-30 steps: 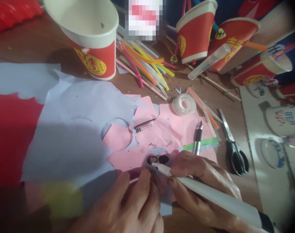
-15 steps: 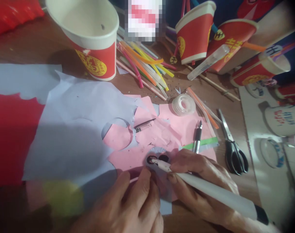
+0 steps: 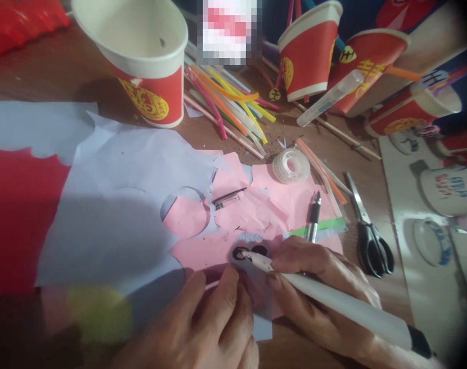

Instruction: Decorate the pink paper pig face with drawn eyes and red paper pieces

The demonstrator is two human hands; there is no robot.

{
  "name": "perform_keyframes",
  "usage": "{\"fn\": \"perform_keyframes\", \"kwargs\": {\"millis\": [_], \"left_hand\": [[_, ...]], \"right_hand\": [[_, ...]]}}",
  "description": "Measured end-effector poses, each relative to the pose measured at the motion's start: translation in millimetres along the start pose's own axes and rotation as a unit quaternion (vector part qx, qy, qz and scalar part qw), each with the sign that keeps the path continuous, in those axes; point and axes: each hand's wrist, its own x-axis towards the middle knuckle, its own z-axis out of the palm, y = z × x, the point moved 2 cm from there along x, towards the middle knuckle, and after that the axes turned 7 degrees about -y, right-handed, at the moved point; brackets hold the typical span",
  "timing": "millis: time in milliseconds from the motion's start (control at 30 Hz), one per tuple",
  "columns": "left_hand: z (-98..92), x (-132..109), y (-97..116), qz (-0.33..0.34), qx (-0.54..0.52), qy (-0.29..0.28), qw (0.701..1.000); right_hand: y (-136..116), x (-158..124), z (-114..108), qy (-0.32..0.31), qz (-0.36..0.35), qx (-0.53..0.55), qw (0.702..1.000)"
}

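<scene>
From my station: low passage over the pale paper [image 3: 114, 225], from the left hand [image 3: 218, 318] out to the paper cup [image 3: 141, 77], whose tall wall blocks further reach. Straws [image 3: 225, 105] heap beside the cup. Ahead of the right hand [image 3: 321, 264], a black-gripped pen [image 3: 313, 215] and tape roll [image 3: 281, 168] obstruct me; scissors [image 3: 366, 228] lie just beside its outer edge. Between hands I read a narrow gap, the white pen [image 3: 344, 302] closing its far side.
</scene>
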Motion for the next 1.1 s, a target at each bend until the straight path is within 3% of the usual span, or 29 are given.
{"fn": "perform_keyframes", "kwargs": {"millis": [167,367,500,1100], "left_hand": [[-1.9,-2.0,1.8,-0.014,-0.004,-0.017,1.0],[-3.1,-2.4,2.5,-0.006,0.004,-0.004,1.0],[-1.0,-1.4,1.7,0.003,0.006,0.005,1.0],[0.0,-2.5,4.7,-0.015,0.0,-0.035,0.999]], "right_hand": [[0.6,0.9,0.9,-0.015,-0.006,0.0,1.0],[2.8,1.1,1.2,0.024,-0.019,0.004,1.0],[1.6,0.3,1.1,-0.01,-0.013,0.007,1.0],[1.9,-0.4,-0.4,-0.016,-0.006,0.032,0.999]]}}
